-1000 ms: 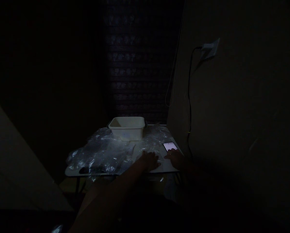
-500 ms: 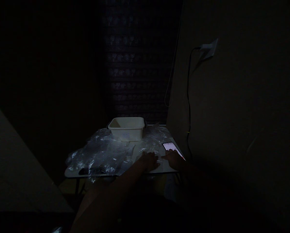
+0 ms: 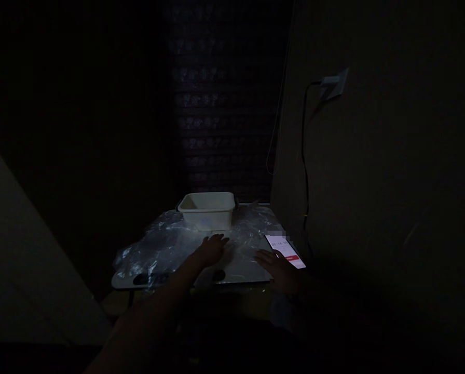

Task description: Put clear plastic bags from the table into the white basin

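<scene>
In dim light, my left hand (image 3: 213,250) reaches over the middle of a small white table (image 3: 242,267), its fingers spread and nothing in them. Just beyond it stands a white plastic tub (image 3: 209,218) with dark side handles. Clear plastic bags (image 3: 158,244) lie crumpled across the table's left side, and more clear plastic (image 3: 251,223) lies to the right of the tub. My right hand (image 3: 277,267) is open with fingers stretched out, beside and partly over the lower left of a lit phone (image 3: 285,246), which shows running digits and a red button.
A black cord (image 3: 304,156) hangs from a wall outlet (image 3: 336,84) on the right. Behind the table is a dark blind (image 3: 220,130) with a pull cord (image 3: 273,150). A pale slanted panel (image 3: 26,249) rises at the left.
My left hand has moved left and away from me, toward the tub. My right hand has drawn back from the phone screen and its fingers have opened out; a red button now shows.
</scene>
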Demonstrator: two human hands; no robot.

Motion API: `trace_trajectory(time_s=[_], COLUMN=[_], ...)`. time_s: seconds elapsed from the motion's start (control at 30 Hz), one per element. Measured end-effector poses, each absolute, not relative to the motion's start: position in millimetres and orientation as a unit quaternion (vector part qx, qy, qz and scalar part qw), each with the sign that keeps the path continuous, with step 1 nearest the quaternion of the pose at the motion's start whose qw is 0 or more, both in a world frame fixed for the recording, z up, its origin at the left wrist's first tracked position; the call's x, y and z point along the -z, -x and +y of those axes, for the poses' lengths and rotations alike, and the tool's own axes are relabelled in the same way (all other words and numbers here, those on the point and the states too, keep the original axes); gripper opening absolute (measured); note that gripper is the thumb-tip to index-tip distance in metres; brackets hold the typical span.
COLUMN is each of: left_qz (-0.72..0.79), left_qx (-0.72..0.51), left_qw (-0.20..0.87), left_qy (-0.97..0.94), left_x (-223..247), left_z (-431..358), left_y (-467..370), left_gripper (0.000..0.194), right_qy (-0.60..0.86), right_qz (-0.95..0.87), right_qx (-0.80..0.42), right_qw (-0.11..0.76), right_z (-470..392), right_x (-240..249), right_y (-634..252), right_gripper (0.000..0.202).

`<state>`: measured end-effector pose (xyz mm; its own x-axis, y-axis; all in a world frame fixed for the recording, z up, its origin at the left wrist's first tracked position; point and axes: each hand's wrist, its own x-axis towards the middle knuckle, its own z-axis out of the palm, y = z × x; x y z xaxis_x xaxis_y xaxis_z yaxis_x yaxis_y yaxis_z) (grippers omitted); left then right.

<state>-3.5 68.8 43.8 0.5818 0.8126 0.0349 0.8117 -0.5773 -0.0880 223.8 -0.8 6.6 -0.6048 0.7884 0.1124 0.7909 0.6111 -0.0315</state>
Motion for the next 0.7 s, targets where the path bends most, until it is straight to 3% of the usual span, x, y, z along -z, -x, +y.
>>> trace_trajectory(time_s=[0.13, 0.4, 0.7], left_qz=[-0.473, -0.468, -0.480], left_qx=[-0.019, -0.035, -0.045], left_qw=[0.048, 0.023, -0.004], left_qy=[0.880, 0.883, 0.876], left_x=[-49.9, -44.2, -35.6], left_z=[66.5, 60.7, 69.3], left_y=[24.1, 27.1, 31.3], left_gripper=[0.045, 0.044, 0.043], right_qy=[0.438, 0.439, 0.412], right_qz=[-0.898, -0.892, -0.886], right_qx=[0.005, 0.087, -0.029], right_qw=[0.037, 0.058, 0.210], right_z=[0.1, 5.7, 4.3], right_x=[1.7, 23.1, 21.5], right_y=[-221.2, -212.2, -203.3], right_gripper=[0.076, 0.062, 0.029])
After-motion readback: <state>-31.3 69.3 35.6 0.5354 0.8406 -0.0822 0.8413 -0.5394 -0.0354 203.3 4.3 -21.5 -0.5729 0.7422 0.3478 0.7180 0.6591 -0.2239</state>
